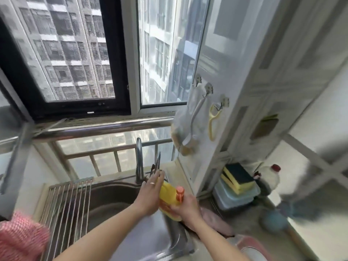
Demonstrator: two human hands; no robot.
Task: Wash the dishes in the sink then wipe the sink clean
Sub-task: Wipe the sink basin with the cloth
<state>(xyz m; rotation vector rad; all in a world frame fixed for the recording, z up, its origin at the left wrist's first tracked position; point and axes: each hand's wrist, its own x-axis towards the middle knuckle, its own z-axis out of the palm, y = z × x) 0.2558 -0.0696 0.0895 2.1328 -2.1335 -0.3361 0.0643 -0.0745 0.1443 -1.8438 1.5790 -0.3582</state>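
A yellow dish-soap bottle (168, 193) with an orange pump top is held over the right rim of the steel sink (113, 196). My right hand (186, 208) grips the bottle from below and the right. My left hand (148, 194), a ring on one finger, lies against the bottle's left side with its fingers straight, pointing up toward the tap (139, 162). What lies in the sink basin is hidden by my arms and the dark shadow.
A wire drying rack (66, 210) spans the sink's left part, with a pink cloth (20, 236) beside it. Yellow-and-black sponges (237, 178) sit on stacked lidded boxes at the right, next to a white jug (269, 176). A window railing stands behind the tap.
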